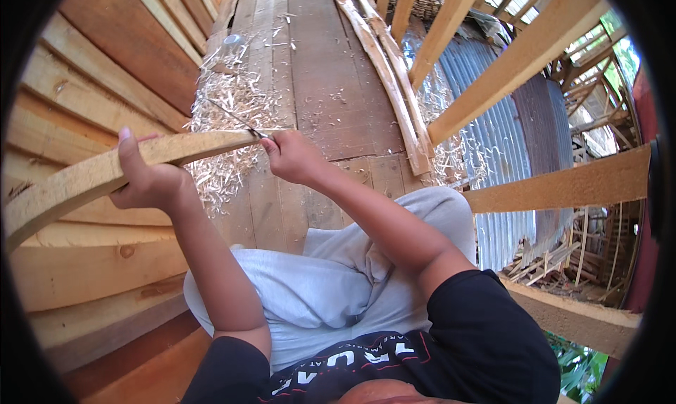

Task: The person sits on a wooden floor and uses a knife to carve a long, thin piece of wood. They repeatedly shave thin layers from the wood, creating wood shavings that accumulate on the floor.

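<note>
My left hand (151,182) is wrapped round a long, pale wooden strip (77,171), with the thumb over its top side. The strip runs from the left edge of the view to its narrow end near my right hand (296,156). My right hand is closed round the handle of a knife, and the handle itself is mostly hidden in the fist. A thin, dark knife blade (236,116) points away to the upper left from that fist, crossing the strip close to its end.
Curled wood shavings (229,150) cover the plank floor (324,73) below the strip. Stacked boards (105,263) stand along the left. Two peeled poles (394,73) lie to the right, beside wooden rails (556,178) and corrugated metal sheets (486,108). A clear container (233,43) sits farther off.
</note>
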The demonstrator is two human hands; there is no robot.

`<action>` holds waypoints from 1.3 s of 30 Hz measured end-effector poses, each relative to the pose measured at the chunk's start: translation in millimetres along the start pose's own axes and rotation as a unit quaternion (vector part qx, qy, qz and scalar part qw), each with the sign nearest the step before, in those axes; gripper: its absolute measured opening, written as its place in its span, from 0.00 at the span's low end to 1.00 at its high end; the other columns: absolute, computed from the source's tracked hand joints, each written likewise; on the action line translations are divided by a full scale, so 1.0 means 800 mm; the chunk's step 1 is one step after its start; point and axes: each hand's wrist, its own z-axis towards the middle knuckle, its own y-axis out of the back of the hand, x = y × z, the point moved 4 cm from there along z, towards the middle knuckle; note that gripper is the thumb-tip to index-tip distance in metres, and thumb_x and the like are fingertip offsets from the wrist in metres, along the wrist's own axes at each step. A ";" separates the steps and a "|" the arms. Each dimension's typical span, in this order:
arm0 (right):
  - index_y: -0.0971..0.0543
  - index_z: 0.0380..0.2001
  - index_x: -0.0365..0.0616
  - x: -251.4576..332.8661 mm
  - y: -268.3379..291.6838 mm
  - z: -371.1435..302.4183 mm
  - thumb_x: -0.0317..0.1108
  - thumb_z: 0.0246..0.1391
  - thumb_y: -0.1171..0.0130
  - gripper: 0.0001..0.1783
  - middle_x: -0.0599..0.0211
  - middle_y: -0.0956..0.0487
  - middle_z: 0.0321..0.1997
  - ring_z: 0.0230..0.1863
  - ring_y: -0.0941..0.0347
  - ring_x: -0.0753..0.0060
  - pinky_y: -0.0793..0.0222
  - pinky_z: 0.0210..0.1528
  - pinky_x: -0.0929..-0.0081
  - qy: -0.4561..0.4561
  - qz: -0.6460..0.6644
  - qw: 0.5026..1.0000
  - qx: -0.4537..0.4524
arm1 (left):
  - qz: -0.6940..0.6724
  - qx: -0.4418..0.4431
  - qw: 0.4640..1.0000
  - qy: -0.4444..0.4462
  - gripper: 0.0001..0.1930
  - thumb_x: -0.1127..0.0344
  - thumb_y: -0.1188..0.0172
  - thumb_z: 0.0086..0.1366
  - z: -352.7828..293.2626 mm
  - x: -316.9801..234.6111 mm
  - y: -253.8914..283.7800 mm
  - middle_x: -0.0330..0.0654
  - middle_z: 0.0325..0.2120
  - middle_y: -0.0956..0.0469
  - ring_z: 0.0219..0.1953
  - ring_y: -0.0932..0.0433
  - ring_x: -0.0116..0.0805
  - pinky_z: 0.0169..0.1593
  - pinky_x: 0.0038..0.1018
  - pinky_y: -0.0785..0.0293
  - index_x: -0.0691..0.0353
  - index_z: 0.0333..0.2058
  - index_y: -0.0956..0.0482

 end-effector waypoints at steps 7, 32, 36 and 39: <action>0.20 0.32 0.34 -0.082 0.006 0.002 0.45 0.64 0.53 0.23 0.42 0.20 0.35 0.41 0.23 0.39 0.29 0.43 0.51 -0.140 -0.133 0.979 0.056 | -0.016 0.029 0.999 -0.019 0.09 0.71 0.38 0.54 0.004 -0.001 0.003 0.44 0.15 0.28 0.15 0.28 0.34 0.21 0.27 0.28 0.71 0.25 0.28; 0.20 0.32 0.38 0.021 0.002 -0.013 0.43 0.63 0.52 0.19 0.46 0.19 0.29 0.36 0.21 0.43 0.27 0.40 0.50 -0.059 -0.091 0.994 -0.020 | 0.002 -0.010 1.000 0.028 0.15 0.74 0.38 0.56 -0.002 0.000 0.001 0.47 0.26 0.24 0.23 0.25 0.32 0.28 0.28 0.25 0.76 0.39 0.30; 0.21 0.32 0.35 0.045 0.003 -0.024 0.41 0.65 0.55 0.20 0.44 0.19 0.30 0.34 0.22 0.40 0.27 0.38 0.49 -0.078 -0.065 0.995 0.005 | 0.009 -0.028 1.000 0.005 0.15 0.72 0.37 0.56 -0.003 -0.001 0.000 0.47 0.26 0.26 0.24 0.26 0.33 0.28 0.29 0.26 0.76 0.38 0.30; 0.22 0.32 0.33 0.077 0.013 -0.034 0.40 0.66 0.56 0.21 0.42 0.20 0.30 0.34 0.22 0.39 0.27 0.39 0.48 -0.073 -0.072 0.994 0.039 | 0.010 -0.039 0.999 0.006 0.16 0.71 0.37 0.57 -0.006 -0.007 0.001 0.46 0.27 0.27 0.25 0.26 0.34 0.29 0.29 0.26 0.75 0.38 0.31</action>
